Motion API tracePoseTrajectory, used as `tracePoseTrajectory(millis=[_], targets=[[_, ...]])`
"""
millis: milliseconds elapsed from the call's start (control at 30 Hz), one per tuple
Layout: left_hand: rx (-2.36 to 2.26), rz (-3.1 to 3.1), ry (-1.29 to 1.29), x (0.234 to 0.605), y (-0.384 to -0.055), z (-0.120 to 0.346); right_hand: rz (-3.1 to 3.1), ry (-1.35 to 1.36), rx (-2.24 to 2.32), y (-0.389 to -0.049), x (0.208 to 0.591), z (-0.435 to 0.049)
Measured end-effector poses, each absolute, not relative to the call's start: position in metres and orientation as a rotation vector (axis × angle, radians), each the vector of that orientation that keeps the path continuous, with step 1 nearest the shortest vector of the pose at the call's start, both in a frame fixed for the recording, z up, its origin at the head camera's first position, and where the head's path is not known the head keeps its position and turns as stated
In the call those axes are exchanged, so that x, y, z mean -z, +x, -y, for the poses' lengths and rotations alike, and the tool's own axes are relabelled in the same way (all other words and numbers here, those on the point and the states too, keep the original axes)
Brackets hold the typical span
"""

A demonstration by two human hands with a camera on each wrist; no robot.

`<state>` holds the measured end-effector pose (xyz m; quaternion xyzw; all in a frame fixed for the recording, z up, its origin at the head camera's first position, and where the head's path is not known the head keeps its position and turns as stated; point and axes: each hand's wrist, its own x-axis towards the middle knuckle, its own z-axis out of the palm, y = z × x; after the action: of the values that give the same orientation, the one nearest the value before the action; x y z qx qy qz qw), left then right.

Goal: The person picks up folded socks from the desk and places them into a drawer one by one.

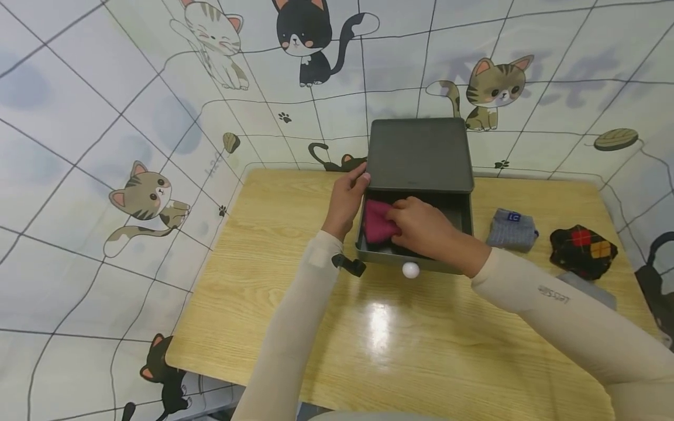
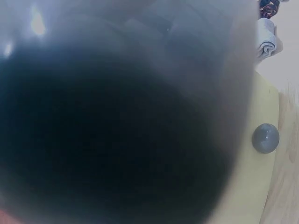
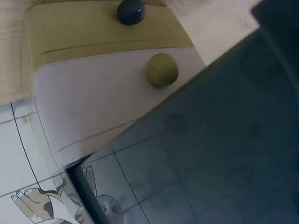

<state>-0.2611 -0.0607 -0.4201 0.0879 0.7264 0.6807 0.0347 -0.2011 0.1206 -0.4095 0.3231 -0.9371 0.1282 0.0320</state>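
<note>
In the head view a small drawer cabinet (image 1: 419, 153) with a dark grey top stands at the back of the table, its upper drawer (image 1: 384, 257) pulled out. My right hand (image 1: 423, 228) reaches into that drawer and pinches a magenta folded cloth (image 1: 378, 222) at the drawer's left side. Against the cabinet's left edge rests my left hand (image 1: 346, 199), thumb by the front corner of the top. A white round knob (image 1: 411, 270) sits on the drawer front. The left wrist view is mostly blocked by a dark blur; neither wrist view shows the cloth being held.
Right of the cabinet lie a grey folded cloth (image 1: 512, 230) with a blue label, a dark checked cloth (image 1: 583, 251) and another grey cloth (image 1: 587, 289) partly behind the right sleeve. Cat-patterned walls (image 1: 337, 105) border the wooden table (image 1: 253, 280). Lower drawer fronts (image 3: 93, 93) show in the right wrist view.
</note>
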Motion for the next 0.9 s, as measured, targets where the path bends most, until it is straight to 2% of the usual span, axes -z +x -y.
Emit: tracePoseTrajectory(millis=[400, 900], targets=[[-2.098, -2.293, 0.284, 0.449, -0.277, 0.059, 2.812, 1.136, -0.307, -0.201, 0.403, -0.124], [-2.067, -2.290, 0.240, 0.445, -0.274, 0.058, 2.916, 1.012, -0.419, -0.186, 0.400, -0.143]])
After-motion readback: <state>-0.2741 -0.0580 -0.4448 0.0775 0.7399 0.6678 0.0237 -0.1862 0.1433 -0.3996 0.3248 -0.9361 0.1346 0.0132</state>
